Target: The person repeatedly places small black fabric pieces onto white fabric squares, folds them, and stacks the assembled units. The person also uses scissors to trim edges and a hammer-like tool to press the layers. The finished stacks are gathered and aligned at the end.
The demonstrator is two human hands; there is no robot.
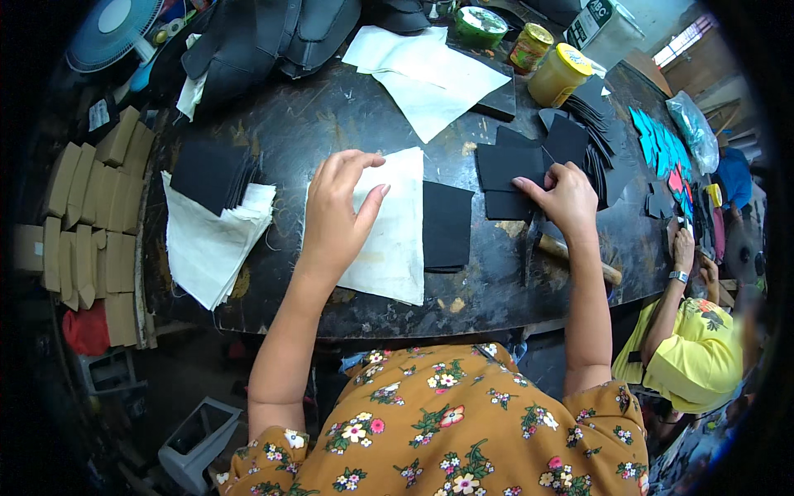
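My left hand [337, 207] is over a stack of white cloth sheets [393, 240], its fingers apart and nothing held. At the right, my right hand [571, 198] pinches a black rectangular piece [506, 168] by its edge between thumb and fingers. More black pieces [506, 207] lie under and around that one. Beside the white sheets, partly next to their right edge, is a stack of black pieces [447, 227]. Farther left, another black stack [208, 175] rests on white cloth sheets [219, 252].
Behind the right hand are fanned black pieces [591, 124], a yellow jar [562, 76] and white cloth [426, 78]. A wooden handle [591, 263] lies by my right forearm. Cardboard boxes [95, 198] stand at the left. A co-worker in a yellow shirt [695, 355] works at the right.
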